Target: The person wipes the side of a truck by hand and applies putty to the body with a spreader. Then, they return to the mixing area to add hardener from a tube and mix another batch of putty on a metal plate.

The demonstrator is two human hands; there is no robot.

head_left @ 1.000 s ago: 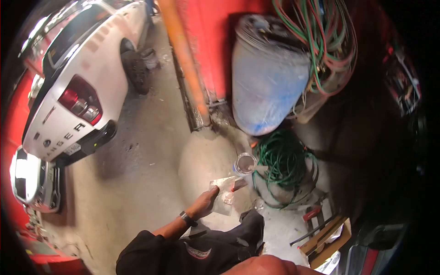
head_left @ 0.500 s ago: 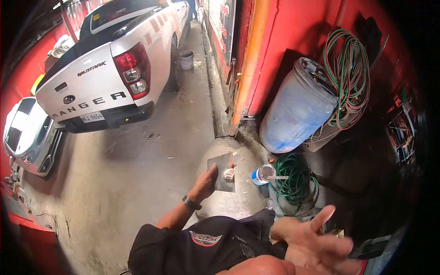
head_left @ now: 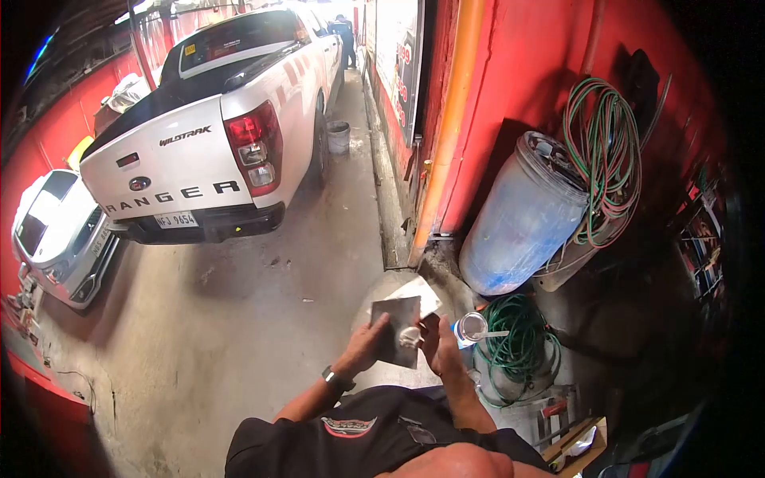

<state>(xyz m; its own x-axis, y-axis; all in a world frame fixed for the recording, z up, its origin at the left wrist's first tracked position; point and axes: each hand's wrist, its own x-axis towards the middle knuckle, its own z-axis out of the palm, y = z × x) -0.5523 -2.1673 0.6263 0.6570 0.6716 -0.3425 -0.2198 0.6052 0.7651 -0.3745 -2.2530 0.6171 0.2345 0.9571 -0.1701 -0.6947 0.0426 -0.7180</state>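
My left hand (head_left: 366,344) grips the left edge of a flat grey plate (head_left: 389,342), its thumb on top. A pale lump of putty-like material (head_left: 410,336) lies on the plate's right part. My right hand (head_left: 437,341) is at the plate's right side, with its fingers closed round the near end of a flat whitish sheet or spreader (head_left: 421,295) that sticks out beyond the plate. An open can (head_left: 472,327) with a flat stick (head_left: 496,334) across its top stands just right of my right hand.
A green hose coil (head_left: 514,342) lies right of the can. Behind it stands a blue drum (head_left: 522,215) beside hanging hoses (head_left: 602,159). A white pickup (head_left: 179,159), a silver car (head_left: 60,231) and a bucket (head_left: 339,138) are further off. A person (head_left: 344,40) stands in the far background.
My right hand has come in from the lower right to the plate and now holds the whitish piece. My left hand and the plate appear slightly lower and further right; the whole view has shifted.
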